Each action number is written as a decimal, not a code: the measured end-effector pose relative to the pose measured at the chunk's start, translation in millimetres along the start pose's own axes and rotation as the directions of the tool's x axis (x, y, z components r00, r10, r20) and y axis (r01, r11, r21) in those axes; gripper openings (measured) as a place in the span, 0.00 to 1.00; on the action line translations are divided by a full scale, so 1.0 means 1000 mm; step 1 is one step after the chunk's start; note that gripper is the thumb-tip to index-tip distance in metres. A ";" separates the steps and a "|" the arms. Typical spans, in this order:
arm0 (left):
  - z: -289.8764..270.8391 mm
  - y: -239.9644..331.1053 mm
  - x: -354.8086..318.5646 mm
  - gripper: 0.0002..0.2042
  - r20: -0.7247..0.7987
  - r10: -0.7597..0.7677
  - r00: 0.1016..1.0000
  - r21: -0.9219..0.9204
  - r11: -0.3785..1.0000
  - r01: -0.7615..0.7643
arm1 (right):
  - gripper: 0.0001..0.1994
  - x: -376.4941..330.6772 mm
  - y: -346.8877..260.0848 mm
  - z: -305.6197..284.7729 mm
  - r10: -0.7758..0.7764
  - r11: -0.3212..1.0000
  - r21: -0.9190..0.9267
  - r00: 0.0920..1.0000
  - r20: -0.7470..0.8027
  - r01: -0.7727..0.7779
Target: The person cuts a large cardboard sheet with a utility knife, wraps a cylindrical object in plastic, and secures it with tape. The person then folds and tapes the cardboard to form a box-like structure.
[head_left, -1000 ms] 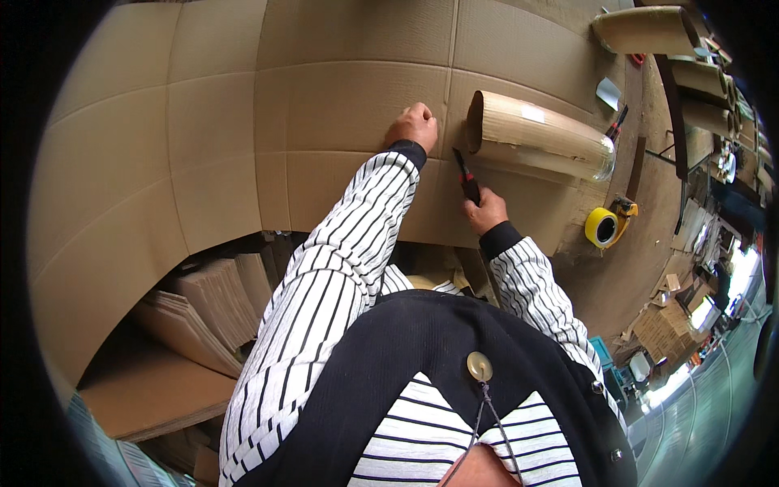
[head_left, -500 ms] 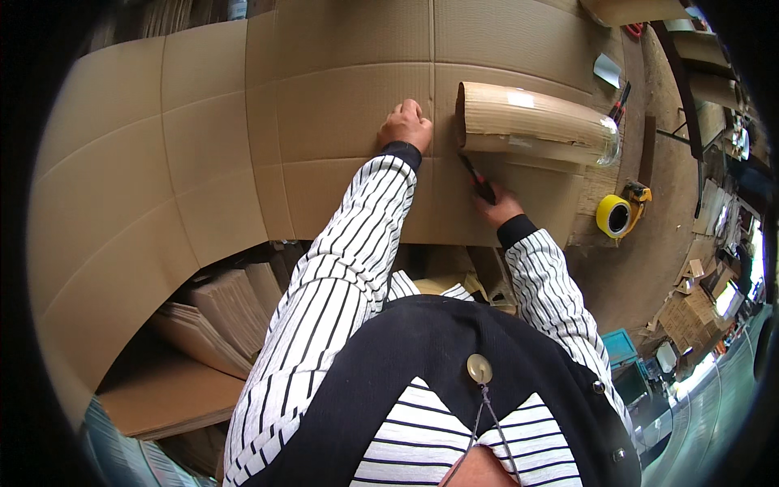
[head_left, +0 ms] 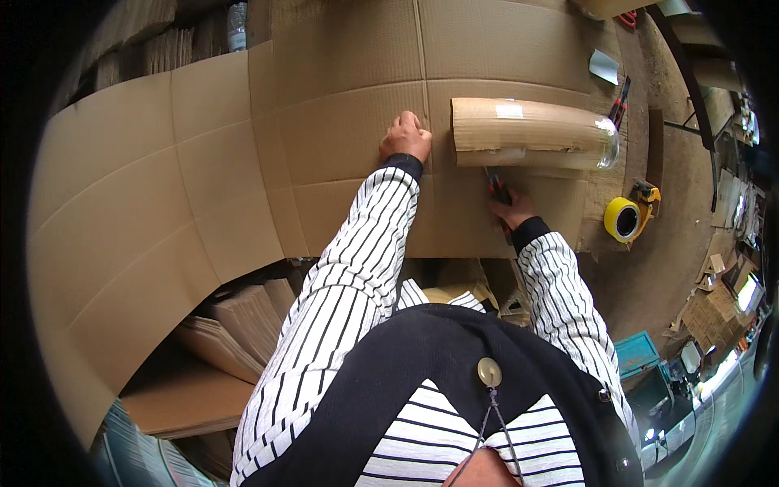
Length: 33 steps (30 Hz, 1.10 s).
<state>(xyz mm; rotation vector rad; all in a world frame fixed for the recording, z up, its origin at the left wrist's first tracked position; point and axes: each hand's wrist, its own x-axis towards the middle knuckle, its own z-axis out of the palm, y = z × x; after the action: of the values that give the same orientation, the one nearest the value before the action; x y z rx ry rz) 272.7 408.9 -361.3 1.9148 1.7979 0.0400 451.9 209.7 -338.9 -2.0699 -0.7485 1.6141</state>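
Observation:
A large brown cardboard sheet (head_left: 349, 114) with creases lies spread beneath both hands. My left hand (head_left: 406, 140) rests on it beside a long crease, its fingers curled in and their tips hidden. In my right hand (head_left: 514, 209) is a red and black utility knife (head_left: 499, 192), its blade pointing away from me. The blade tip is close to the near edge of a rolled cardboard tube (head_left: 527, 134). The tube lies crosswise on the sheet, with clear tape around its right end and a white patch on top.
Yellow tape (head_left: 622, 219) in a dispenser sits at the right, below a second red and black cutter (head_left: 621, 101) and a white paper scrap (head_left: 603, 66). Stacked cardboard (head_left: 231, 329) fills a shelf under the table. A plastic bottle (head_left: 237, 28) stands at the far left.
My right hand and the knife have shifted right along the tube, and the blade has drawn back from the tube's left end. My left hand stays beside the crease. The whole view has shifted slightly.

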 end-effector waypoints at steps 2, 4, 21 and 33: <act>-0.001 0.000 0.002 0.07 -0.006 -0.023 1.000 -0.008 1.000 0.023 | 0.15 -0.004 -0.004 0.000 -0.083 0.995 -0.057 0.996 -0.041 0.081; -0.002 0.003 0.005 0.07 -0.003 -0.036 0.999 -0.007 0.999 0.035 | 0.16 -0.011 -0.008 -0.002 -0.032 0.999 0.009 0.999 -0.019 0.032; -0.030 0.028 0.042 0.08 0.001 -0.131 0.991 0.015 0.991 0.131 | 0.14 -0.033 0.005 0.001 0.193 0.953 0.212 0.972 0.136 -0.219; -0.011 0.001 -0.004 0.09 0.047 -0.038 0.998 0.059 0.998 0.035 | 0.20 -0.022 0.037 0.016 0.126 0.989 0.070 0.990 0.064 -0.130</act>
<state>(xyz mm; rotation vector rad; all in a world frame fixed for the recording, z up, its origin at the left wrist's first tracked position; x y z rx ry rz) 269.2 408.7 -350.1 1.9064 1.8204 -0.0712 438.1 167.5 -349.1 -2.0630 -0.5761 1.7520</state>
